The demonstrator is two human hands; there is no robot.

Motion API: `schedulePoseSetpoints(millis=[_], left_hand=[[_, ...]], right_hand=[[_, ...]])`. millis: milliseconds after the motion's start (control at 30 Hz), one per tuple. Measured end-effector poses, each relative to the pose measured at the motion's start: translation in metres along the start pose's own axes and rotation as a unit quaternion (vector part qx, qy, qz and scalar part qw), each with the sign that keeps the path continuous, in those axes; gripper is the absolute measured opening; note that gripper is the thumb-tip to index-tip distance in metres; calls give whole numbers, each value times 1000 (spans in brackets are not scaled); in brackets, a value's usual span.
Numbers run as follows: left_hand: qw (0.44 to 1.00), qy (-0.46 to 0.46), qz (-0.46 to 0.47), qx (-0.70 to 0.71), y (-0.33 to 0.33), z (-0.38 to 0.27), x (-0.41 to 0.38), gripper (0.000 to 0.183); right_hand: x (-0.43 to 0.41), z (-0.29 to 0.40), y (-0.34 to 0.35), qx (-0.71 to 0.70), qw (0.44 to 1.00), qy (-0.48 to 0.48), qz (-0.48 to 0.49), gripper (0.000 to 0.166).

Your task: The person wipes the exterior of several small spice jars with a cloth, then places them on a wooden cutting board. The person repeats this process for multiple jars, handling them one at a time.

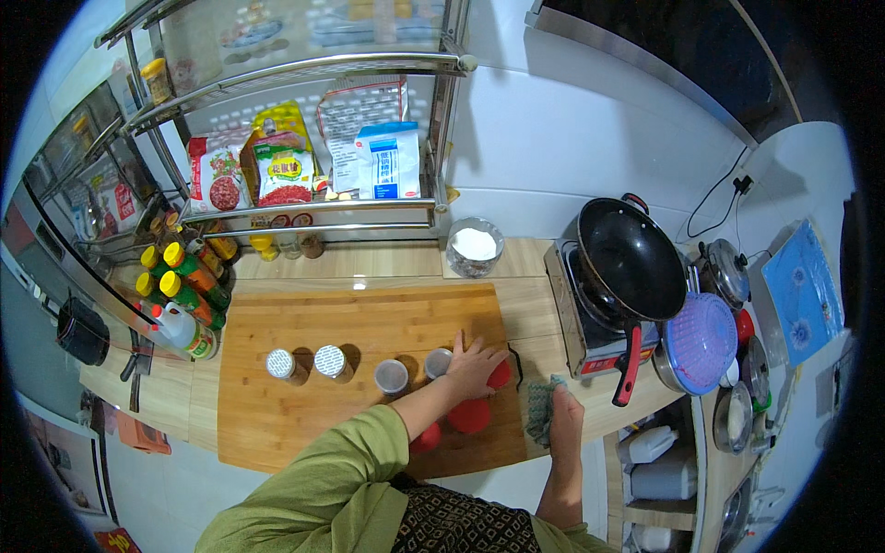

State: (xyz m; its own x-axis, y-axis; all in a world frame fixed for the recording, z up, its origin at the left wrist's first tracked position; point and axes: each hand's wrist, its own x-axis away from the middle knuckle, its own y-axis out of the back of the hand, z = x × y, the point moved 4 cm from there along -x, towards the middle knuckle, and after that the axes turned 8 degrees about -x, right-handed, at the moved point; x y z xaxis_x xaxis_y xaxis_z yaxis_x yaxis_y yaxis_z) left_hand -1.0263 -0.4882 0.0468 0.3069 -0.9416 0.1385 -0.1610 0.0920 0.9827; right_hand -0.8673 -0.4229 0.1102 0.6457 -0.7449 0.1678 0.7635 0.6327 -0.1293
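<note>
My left hand [476,370] reaches across the right part of a bamboo cutting board [311,422], fingers spread. Its fingertips lie by a red lid [499,375], partly covered by the hand. Close to the wrist is a small jar with a greyish top [438,363]; a similar jar [391,377] stands left of it. Two more jars, with white patterned seals, [280,363] are farther left. Below my left forearm lie two round red lids [470,416], one partly hidden by the sleeve. Off the board's right edge, my right hand [567,422] grips a grey-green cloth [541,413].
A black wok [630,256] sits on a portable gas stove [608,356], its handle pointing towards me. Behind the board stands a clear container of white powder [474,245]. Bottles with yellow caps [193,276] crowd the left. A metal rack [311,207] holds seasoning packets.
</note>
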Motion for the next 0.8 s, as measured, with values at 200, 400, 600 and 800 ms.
schedulePoseSetpoints(millis=[200,400,600,800], left_hand=[[996,9,90,-21,-18,12,-4,84],[991,26,123,-41,-12,26,5,78],[991,91,-90,37,43,68,65,58],[895,348,-281,9,32,181,220,36]], right_hand=[[-5,-4,5,16,1000,15,17,34],[-6,-6,-9,27,999,19,29,36],[-4,-4,-32,-15,997,-13,78,34],[15,-1,-73,-50,986,-20,155,36]])
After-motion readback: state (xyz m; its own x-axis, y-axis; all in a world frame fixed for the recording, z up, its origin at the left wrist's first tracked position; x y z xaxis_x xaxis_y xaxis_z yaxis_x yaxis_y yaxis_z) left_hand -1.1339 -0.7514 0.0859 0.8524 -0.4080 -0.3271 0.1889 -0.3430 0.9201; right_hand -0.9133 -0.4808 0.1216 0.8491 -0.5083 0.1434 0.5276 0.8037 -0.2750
